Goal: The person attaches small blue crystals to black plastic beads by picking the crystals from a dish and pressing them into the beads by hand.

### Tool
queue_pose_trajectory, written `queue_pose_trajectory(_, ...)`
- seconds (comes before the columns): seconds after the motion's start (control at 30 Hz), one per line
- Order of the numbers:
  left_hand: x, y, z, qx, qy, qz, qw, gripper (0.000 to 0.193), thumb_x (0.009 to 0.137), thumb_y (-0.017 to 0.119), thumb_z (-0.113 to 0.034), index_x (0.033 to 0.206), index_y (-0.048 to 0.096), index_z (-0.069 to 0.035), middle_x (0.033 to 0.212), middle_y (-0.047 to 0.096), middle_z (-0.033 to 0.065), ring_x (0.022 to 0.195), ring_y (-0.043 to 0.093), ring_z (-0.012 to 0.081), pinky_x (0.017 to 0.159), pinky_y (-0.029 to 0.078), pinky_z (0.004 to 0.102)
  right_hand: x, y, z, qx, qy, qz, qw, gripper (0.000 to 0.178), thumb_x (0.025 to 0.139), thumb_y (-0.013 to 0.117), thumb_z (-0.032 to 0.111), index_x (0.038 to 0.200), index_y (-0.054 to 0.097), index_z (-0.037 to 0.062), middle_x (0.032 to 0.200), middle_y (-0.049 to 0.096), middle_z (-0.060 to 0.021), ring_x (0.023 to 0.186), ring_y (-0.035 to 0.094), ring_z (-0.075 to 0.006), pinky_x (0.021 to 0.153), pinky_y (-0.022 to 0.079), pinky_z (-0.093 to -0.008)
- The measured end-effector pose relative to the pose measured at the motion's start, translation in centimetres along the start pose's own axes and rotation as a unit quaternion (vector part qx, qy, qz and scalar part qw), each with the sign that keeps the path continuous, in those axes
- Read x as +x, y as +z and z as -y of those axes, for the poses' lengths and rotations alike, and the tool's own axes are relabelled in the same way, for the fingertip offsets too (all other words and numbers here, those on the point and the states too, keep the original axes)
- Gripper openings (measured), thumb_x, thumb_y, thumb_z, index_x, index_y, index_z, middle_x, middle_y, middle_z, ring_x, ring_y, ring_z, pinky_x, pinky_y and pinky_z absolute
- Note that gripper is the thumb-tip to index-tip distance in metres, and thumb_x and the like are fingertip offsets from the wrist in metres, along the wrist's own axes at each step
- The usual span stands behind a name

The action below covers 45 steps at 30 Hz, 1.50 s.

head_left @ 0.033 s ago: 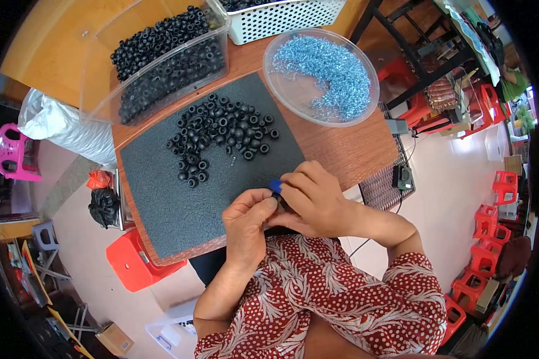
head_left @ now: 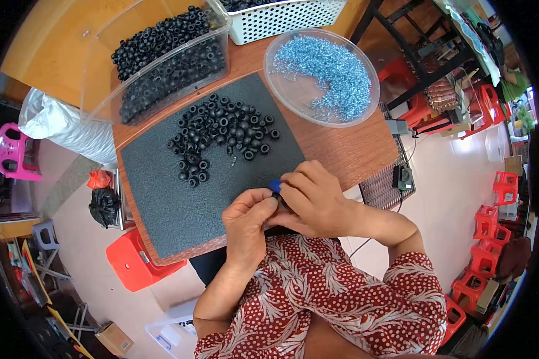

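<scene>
Above the near right edge of the dark mat, my two hands meet close together. My left hand pinches a small black piece between thumb and finger; most of it is hidden. Curled over its other side, my right hand is closed, with a bright blue bit showing at its fingertips. Whether that bit is a tool or a finger cover, I cannot tell. Farther off on the mat lies a heap of small round black plastic parts with holes. A tiny coil-like piece sits beside it.
A clear bin of black parts stands far left, beside a white perforated basket. A round clear tray of tiny shiny blue pieces rests on the wooden table. A red stool stands at left.
</scene>
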State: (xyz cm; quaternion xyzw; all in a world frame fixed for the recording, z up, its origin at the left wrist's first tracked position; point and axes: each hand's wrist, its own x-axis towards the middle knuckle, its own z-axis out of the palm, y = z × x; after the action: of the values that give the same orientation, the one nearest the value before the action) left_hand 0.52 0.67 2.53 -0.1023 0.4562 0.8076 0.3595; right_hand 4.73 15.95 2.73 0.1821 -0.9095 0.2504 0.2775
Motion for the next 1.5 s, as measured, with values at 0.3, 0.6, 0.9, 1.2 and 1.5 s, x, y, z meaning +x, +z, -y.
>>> queue_pose_trajectory(0.3, -0.1, 0.1, -0.1, 0.047, 0.004, 0.004, 0.999, 0.009, 0.082, 0.057, -0.001, 0.088, 0.061, 0.005, 0.079, 0.063, 0.0065, 0.065, 0.059, 0.0113, 0.06, 0.048, 0.0227, 0.4, 0.2, -0.6, -0.119, -0.104, 0.09, 0.983, 0.026, 0.068, 0.063, 0.025, 0.061, 0.045, 0.0077, 0.056, 0.042, -0.005, 0.056, 0.04, -0.0192, 0.054, 0.03, -0.0334)
queue_pose_trajectory(0.6, -0.7, -0.1, -0.8, 0.033, -0.037, 0.046, 0.998, 0.014, 0.086, 0.056, -0.005, 0.089, 0.061, 0.007, 0.079, 0.064, 0.0084, 0.071, 0.06, 0.0126, 0.07, 0.047, 0.0246, 0.9, 0.0, -1.4, -0.052, -0.129, 0.038, 0.99, 0.036, 0.061, 0.067, 0.02, 0.056, 0.033, 0.009, 0.053, 0.03, -0.0034, 0.049, 0.035, -0.0182, 0.047, 0.027, -0.0314)
queue_pose_trajectory(0.9, -1.3, -1.4, 0.5, 0.113, -0.006, 0.12, 0.986, 0.028, 0.093, 0.053, -0.02, 0.086, 0.062, 0.005, 0.076, 0.062, 0.0068, 0.067, 0.056, 0.0113, 0.067, 0.044, 0.0227, 0.2, 0.2, -1.6, -0.016, -0.148, 0.062, 0.987, 0.04, 0.064, 0.067, 0.022, 0.055, 0.029, 0.0099, 0.053, 0.027, -0.0024, 0.048, 0.032, -0.0173, 0.045, 0.025, -0.0307)
queue_pose_trajectory(1.2, -1.3, -1.1, 0.5, 0.158, 0.011, 0.121, 0.98, 0.029, 0.092, 0.052, -0.02, 0.088, 0.063, 0.007, 0.071, 0.062, 0.0094, 0.061, 0.057, 0.0152, 0.059, 0.047, 0.0254, 0.1, -0.1, -1.5, -0.023, -0.171, 0.086, 0.981, 0.036, 0.062, 0.065, 0.027, 0.054, 0.035, 0.0092, 0.048, 0.038, -0.0038, 0.045, 0.037, -0.0173, 0.045, 0.028, -0.0321)
queue_pose_trajectory(1.5, -0.8, -1.1, 0.4, 0.143, 0.03, 0.099, 0.984, 0.024, 0.094, 0.05, -0.015, 0.095, 0.061, 0.007, 0.078, 0.063, 0.007, 0.07, 0.056, 0.0112, 0.067, 0.046, 0.0238, 0.2, 0.1, -1.3, -0.06, -0.138, 0.081, 0.985, 0.032, 0.064, 0.065, 0.026, 0.061, 0.04, 0.0066, 0.056, 0.039, -0.0057, 0.053, 0.038, -0.0208, 0.05, 0.03, -0.0333)
